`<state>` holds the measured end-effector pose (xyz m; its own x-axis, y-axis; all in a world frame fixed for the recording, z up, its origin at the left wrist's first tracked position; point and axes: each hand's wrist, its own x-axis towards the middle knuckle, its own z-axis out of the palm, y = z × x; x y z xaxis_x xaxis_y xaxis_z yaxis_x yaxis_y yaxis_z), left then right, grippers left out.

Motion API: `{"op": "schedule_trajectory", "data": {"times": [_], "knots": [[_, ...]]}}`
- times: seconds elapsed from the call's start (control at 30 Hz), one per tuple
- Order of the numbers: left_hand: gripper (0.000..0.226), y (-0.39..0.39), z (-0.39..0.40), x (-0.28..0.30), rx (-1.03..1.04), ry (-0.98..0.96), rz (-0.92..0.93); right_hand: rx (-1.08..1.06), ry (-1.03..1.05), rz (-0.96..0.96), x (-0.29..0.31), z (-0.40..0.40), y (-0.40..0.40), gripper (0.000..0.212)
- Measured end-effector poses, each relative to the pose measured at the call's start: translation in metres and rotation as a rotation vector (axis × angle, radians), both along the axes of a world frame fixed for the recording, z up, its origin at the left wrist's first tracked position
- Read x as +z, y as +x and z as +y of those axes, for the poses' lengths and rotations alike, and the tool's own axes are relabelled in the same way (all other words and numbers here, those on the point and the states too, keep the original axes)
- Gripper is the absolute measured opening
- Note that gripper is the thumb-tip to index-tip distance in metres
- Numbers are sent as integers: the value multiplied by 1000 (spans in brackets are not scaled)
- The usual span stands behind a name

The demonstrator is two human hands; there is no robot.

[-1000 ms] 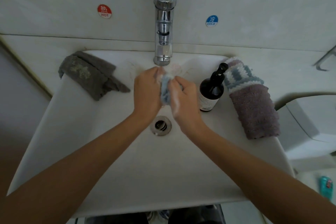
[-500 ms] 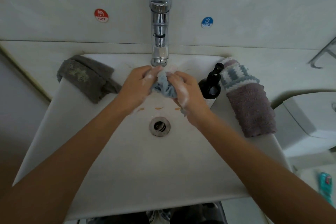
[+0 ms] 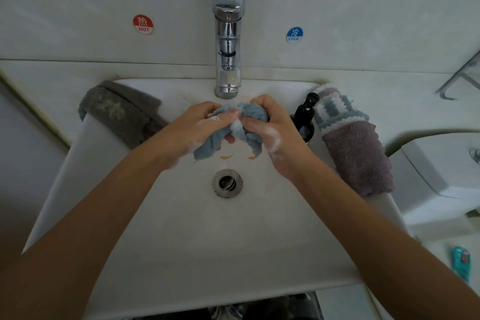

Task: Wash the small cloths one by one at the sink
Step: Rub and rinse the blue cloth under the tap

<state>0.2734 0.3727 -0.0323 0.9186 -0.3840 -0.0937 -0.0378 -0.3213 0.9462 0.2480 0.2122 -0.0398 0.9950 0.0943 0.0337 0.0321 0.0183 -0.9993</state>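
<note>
the blue cloth point(image 3: 235, 125) is bunched between both hands over the back of the sink point(image 3: 181, 228), just below the tap point(image 3: 228, 60) and above the drain point(image 3: 227, 183). the left hand point(image 3: 197, 127) has its fingers curled round the cloth's left part, the right hand point(image 3: 270, 127) has its fingers curled over the right part, and the two sets of fingertips meet at the middle of the bundle. white foam sits on both hands and on the cloth; two ends of the cloth hang down toward the basin. a small orange print shows on the basin under the cloth. on the sink's left rim lies a grey cloth point(image 3: 122, 112). on the right rim lies a mauve cloth point(image 3: 355, 153) with a blue and white patterned end, and just left of it stands a dark pump bottle point(image 3: 305, 117), its label unreadable. on the wall a red sticker point(image 3: 143, 24) reads "hot" under a chinese character, and a blue sticker point(image 3: 294, 34) reads "cold" under another. at the lower right is a teal object point(image 3: 460, 262), too small to tell.
</note>
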Motion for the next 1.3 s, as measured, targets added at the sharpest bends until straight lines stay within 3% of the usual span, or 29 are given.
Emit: {"op": "schedule_trajectory", "data": {"times": [0.2, 0.37, 0.53, 0.63, 0.77, 0.9, 1.0, 1.17, 1.23, 1.3], "knots": [[16, 3, 8, 4, 86, -66, 8, 32, -51, -21, 1, -6, 5, 29], [28, 7, 16, 8, 136, -104, 22, 115, -61, 123, 9, -10, 3, 28], [30, 6, 17, 8, 148, -107, -21, 54, -25, 252, 9, -9, 7, 13], [32, 5, 17, 11, 152, -111, -17, 118, -143, 294, 8, -10, 8, 31], [31, 5, 22, 12, 119, -43, 13, 130, -91, 328, 9, -10, 6, 19], [18, 3, 27, 13, -13, 181, -16, 22, -28, 238, 7, -11, 6, 7], [40, 0, 25, 17, -66, 267, 3, -49, 49, 122, 4, -9, 6, 19], [79, 2, 22, 11, 98, 202, 52, -118, 45, -17, 0, -1, 4, 21], [65, 3, 21, 6, 137, 126, 8, -154, 29, -40, -3, 3, 4, 18], [32, 4, 17, 1, 187, 51, -28, -204, -10, -54, -5, 5, 3, 18]]}}
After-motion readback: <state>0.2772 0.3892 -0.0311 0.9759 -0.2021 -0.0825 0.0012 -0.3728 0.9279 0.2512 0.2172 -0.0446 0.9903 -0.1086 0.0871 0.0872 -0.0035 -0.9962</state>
